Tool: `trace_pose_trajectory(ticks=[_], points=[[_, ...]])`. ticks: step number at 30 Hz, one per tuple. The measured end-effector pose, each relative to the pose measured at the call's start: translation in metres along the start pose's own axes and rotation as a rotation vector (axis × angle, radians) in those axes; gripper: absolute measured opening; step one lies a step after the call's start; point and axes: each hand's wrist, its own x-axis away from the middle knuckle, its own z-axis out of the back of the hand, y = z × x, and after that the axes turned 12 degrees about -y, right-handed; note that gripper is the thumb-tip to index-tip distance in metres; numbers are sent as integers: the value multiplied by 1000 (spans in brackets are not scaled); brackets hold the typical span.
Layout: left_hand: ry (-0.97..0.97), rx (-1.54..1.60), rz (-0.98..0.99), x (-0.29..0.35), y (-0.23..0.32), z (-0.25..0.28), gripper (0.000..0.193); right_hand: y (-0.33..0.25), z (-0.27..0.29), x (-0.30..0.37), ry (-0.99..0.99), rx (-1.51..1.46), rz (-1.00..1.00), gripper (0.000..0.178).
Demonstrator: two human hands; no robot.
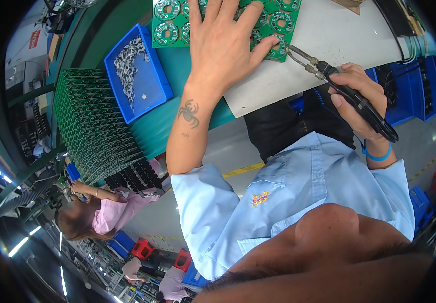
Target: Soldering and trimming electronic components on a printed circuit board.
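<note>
My left hand (224, 48) lies flat with spread fingers on a green circuit board panel (177, 11), which carries several round boards. The thumb rests near the panel's lower right edge. In my right hand (362, 96) is a black soldering iron (352, 93), gripped round the handle. Two thin metal parts reach forward from it, and their ends come close to the round board by my left thumb. Whether the tip touches the board I cannot tell. Much of the panel is hidden under my left hand, and its far edge runs out of view.
A white sheet (324, 45) lies under the panel on the green bench (175, 76). Left of it stand a blue tray (150, 103) of small grey-white parts and a rack of upright green boards (89, 116). Blue bins (405, 111) are at right. A person in pink (114, 214) works at lower left.
</note>
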Motion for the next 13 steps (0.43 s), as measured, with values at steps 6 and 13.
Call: trace_pose_trajectory(ticks=[6,13], points=[[26,16,-14,-1,-1,-1,54,-1,6,0,10,-25,-22,35],[-8,28,21,0,3,2,54,1,20,3,203,-132,-235,32]])
